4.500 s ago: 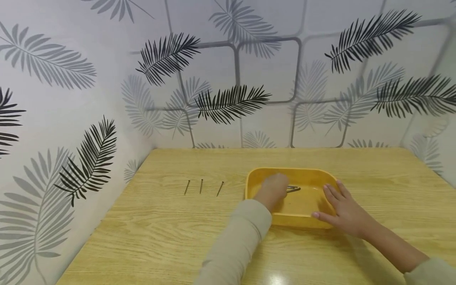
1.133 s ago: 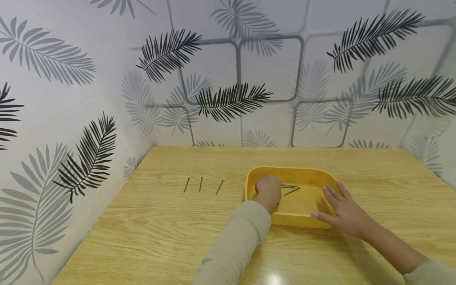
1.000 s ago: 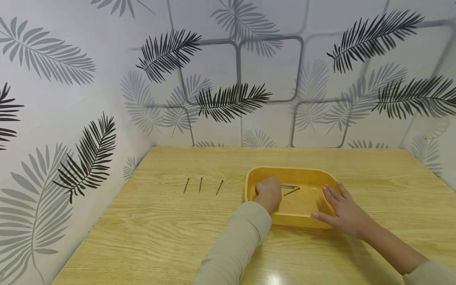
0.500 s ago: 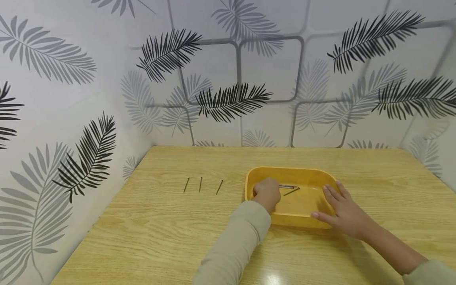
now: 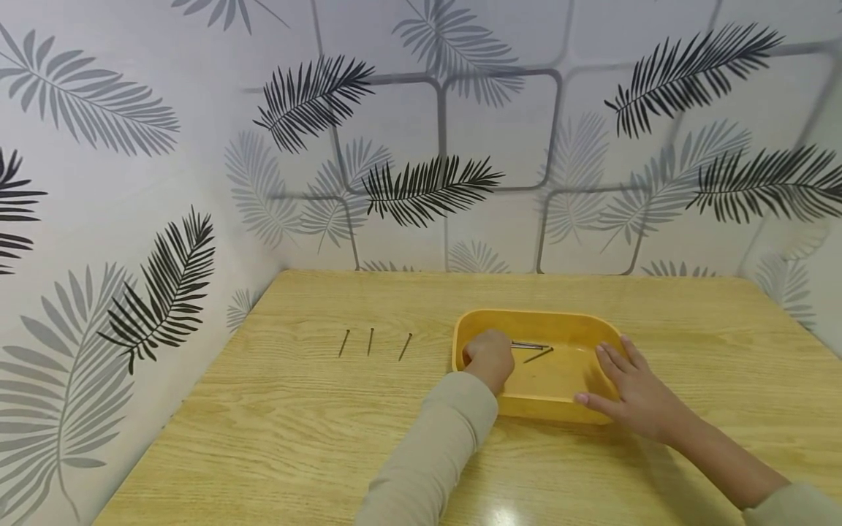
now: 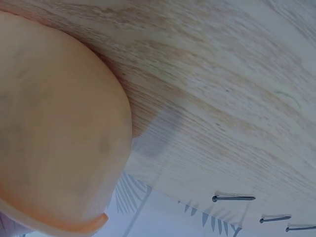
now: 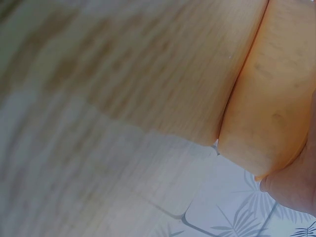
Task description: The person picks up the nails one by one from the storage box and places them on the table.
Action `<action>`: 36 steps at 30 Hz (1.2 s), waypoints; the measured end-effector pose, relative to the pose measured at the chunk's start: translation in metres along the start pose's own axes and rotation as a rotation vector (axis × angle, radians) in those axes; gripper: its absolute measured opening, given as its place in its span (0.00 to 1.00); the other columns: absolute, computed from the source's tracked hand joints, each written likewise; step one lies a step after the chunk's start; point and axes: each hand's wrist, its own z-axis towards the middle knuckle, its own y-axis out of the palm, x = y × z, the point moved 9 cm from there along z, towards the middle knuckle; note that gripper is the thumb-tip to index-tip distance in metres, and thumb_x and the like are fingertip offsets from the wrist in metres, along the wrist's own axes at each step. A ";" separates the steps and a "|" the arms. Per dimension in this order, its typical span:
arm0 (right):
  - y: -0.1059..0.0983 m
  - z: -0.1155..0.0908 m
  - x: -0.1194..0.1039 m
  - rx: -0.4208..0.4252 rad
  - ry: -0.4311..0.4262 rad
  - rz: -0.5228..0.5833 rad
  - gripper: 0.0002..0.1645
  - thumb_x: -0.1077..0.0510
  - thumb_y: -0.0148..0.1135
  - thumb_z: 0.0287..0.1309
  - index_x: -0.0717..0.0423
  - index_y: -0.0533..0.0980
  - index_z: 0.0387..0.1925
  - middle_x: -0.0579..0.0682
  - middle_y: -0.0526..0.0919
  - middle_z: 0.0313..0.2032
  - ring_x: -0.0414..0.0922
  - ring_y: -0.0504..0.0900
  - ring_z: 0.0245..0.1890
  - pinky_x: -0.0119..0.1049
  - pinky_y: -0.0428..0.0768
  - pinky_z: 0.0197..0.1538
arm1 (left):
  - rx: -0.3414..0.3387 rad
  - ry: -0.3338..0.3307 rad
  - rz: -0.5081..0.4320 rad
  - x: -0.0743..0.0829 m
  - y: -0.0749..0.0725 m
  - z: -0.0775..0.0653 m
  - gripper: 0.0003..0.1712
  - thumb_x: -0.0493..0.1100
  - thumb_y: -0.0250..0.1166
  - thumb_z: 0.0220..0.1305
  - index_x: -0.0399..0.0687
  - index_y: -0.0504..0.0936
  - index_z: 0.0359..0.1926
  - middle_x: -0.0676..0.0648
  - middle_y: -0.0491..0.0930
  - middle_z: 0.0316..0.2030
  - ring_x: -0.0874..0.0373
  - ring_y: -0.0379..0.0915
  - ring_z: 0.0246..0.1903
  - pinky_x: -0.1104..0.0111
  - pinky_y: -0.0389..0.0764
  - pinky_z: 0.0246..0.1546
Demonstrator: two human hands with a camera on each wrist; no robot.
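Note:
My left hand (image 5: pixel 490 358) reaches into the left part of a yellow plastic tray (image 5: pixel 539 409), knuckles up. Its fingers curl down out of sight, so whether they grip anything is hidden. Just right of it, several dark nails (image 5: pixel 539 355) lie on the tray floor, partly covered by the hand. At the tray's right end rests my right hand (image 5: pixel 641 391), fingers spread and fairly straight over the rim, thumb on the front edge. In the right wrist view a digit (image 7: pixel 291 190) touches the tray's rim. The left wrist view shows mostly the tray's outer wall (image 6: pixel 64 113).
Three nails stand apart in a row on the wooden table (image 5: pixel 283 431), left of the tray: a left nail (image 5: pixel 344 342), a middle nail (image 5: pixel 370 341) and a right nail (image 5: pixel 405 347). Behind the table rises a leaf-patterned wall (image 5: pixel 493 219).
Inside the tray my left hand has shifted left and slightly toward me, uncovering more of the nails. My right hand stays on the rim, and the three nails on the table have not moved.

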 end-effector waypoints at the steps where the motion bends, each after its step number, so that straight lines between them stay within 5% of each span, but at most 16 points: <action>1: 0.000 0.000 0.000 0.001 0.000 -0.001 0.54 0.36 0.56 0.56 0.74 0.51 0.66 0.73 0.51 0.66 0.68 0.36 0.69 0.72 0.50 0.59 | 0.004 -0.001 -0.003 0.000 0.000 0.000 0.10 0.45 0.55 0.66 0.52 0.82 0.42 0.52 0.81 0.32 0.60 0.76 0.26 0.63 0.79 0.28; 21: 0.000 0.001 0.000 0.001 -0.011 -0.002 0.54 0.37 0.56 0.56 0.74 0.51 0.66 0.74 0.51 0.66 0.68 0.35 0.69 0.71 0.49 0.59 | 0.140 0.013 -0.100 0.002 -0.022 0.007 0.06 0.42 0.59 0.63 0.51 0.83 0.35 0.54 0.82 0.31 0.64 0.73 0.24 0.69 0.71 0.16; 36: 0.000 0.000 -0.003 0.002 -0.005 -0.001 0.54 0.37 0.56 0.56 0.75 0.51 0.65 0.74 0.52 0.66 0.69 0.36 0.69 0.72 0.50 0.58 | 0.166 0.045 -0.087 0.003 -0.038 0.000 0.08 0.44 0.58 0.63 0.52 0.81 0.42 0.55 0.79 0.28 0.63 0.63 0.17 0.71 0.61 0.11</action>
